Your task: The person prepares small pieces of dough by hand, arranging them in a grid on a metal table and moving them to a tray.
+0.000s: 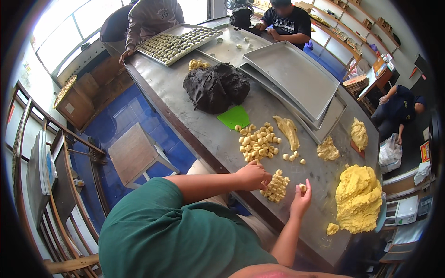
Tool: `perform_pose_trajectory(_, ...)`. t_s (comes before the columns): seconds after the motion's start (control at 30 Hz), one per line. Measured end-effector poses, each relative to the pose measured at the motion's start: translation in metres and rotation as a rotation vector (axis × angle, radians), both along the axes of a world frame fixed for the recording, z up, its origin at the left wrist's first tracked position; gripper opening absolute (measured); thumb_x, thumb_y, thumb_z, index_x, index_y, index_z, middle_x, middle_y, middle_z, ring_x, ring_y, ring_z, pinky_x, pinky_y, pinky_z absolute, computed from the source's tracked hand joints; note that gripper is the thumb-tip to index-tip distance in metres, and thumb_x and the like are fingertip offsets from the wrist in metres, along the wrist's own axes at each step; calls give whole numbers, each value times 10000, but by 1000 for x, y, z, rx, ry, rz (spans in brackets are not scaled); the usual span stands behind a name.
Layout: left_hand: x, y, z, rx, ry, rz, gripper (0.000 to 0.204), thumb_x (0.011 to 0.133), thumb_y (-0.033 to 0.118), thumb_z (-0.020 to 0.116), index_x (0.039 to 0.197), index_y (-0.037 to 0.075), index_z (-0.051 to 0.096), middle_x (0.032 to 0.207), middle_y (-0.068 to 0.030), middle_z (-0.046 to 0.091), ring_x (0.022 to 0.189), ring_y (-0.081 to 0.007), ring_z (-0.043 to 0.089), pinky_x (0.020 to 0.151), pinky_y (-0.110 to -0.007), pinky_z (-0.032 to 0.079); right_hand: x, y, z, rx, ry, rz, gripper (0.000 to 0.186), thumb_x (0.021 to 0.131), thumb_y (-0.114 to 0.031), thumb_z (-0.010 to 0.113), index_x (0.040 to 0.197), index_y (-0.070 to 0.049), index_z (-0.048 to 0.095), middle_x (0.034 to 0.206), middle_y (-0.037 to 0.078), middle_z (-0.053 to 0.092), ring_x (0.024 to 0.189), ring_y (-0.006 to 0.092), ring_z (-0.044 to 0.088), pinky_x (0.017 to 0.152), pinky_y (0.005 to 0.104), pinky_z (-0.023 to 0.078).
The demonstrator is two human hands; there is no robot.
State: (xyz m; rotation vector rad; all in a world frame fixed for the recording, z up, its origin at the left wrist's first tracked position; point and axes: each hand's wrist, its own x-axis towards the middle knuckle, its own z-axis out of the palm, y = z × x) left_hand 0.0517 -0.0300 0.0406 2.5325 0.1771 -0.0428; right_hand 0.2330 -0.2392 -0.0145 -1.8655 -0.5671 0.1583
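My right hand (301,202) holds a small pale dough ball (302,187) at its fingertips, just right of a tight cluster of small dough balls (276,189). At that cluster's left edge is my left hand (254,175), its fingers curled down and pressed together. What they hold, if anything, is hidden. Beyond my hands lies a larger heap of pale dough balls (257,142). A few loose dough balls (292,157) sit to its right, below a long strip of pale dough (287,131). On the right rests a big crumbly yellow mass (358,199).
A large dark dough lump (215,87) and a green scraper (235,117) lie farther along the metal table (185,125). Stacked empty trays (296,74) stand at the far right; a filled tray (178,44) is at the far left. Several people are around. A stool (136,155) stands left.
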Motion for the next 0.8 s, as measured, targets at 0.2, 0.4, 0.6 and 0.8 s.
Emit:
perform_pose_trajectory(0.2,-6,-3,5,-221,-178,88,285,895,329,708,1122,162,662,1049,-53,672,1030,-260,643,913,-417,480,4,-4,-7,72,18,57,318,1003,-159,647,1294,-33,617,1044,29,648,914,117,603,822,256,507)
perform_pose_trajectory(0.4,-28,-6,-13,-413,-396,215,276,924,215,685,1187,132,670,1096,-93,654,981,-300,667,857,-420,546,15,-7,-8,176,312,-61,240,1015,-155,630,1212,-19,637,1061,45,646,893,116,616,762,265,538)
perform_pose_trajectory(0.6,-26,-2,-25,-406,-353,166,190,932,195,669,1099,118,715,1023,-83,689,992,-292,672,860,-415,543,13,33,19,56,220,67,347,995,-98,634,1318,15,577,1152,82,651,947,150,630,859,306,540)
perform_pose_trajectory(0.8,-22,-5,-8,-366,-328,184,234,945,205,653,1161,124,690,1075,-117,694,1018,-319,669,881,-418,538,24,27,35,-103,137,122,285,983,-213,666,1185,-15,694,1216,70,687,1138,195,609,1001,386,466)
